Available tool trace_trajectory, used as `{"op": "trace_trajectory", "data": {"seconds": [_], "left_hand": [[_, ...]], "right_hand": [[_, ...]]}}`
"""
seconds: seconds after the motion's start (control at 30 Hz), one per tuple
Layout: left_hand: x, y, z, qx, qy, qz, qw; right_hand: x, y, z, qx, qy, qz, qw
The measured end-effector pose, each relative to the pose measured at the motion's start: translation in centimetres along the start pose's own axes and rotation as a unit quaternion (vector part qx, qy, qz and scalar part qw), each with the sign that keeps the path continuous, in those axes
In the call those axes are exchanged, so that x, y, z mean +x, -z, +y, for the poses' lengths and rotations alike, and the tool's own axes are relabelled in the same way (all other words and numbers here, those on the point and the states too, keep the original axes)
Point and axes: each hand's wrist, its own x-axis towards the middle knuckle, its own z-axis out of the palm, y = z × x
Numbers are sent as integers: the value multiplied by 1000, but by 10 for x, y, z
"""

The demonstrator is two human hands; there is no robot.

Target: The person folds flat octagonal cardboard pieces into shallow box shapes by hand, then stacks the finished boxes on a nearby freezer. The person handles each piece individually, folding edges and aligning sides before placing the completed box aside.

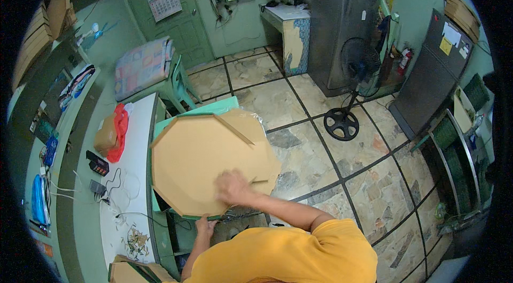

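Observation:
A large octagonal cardboard box (187, 163) lies on a light green table (228, 103). Low walls stand along its left, far and near edges, while its right side is spread flat. My left hand (206, 225) grips the near rim, its fingers partly hidden beneath the edge. Over the box's near right part is my right hand (233, 188), smeared by motion, so its finger positions and anything in them do not show. A narrow strip of cardboard (259, 181) sticks out just right of that hand.
A white counter (136, 176) on the left carries a brown carton (106, 133), a red plastic bag (120, 132), cables and cardboard scraps (136, 244). More cut cardboard (133, 272) is at its near end. A pedestal fan (342, 123) and a dark refrigerator (339, 32) stand beyond the table.

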Motion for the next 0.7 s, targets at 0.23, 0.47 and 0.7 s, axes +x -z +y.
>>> {"op": "trace_trajectory", "data": {"seconds": [0.23, 0.47, 0.7], "left_hand": [[-39, -1, 74, 103, -56, -72, 991], [-14, -17, 91, 279, -185, 117, 935], [-28, 14, 117, 284, -236, 92, 925]], "right_hand": [[34, 132, 106, 290, -369, 7, 883], [12, 96, 59, 462, -215, 59, 859], [16, 64, 38, 583, -357, 86, 725]]}}
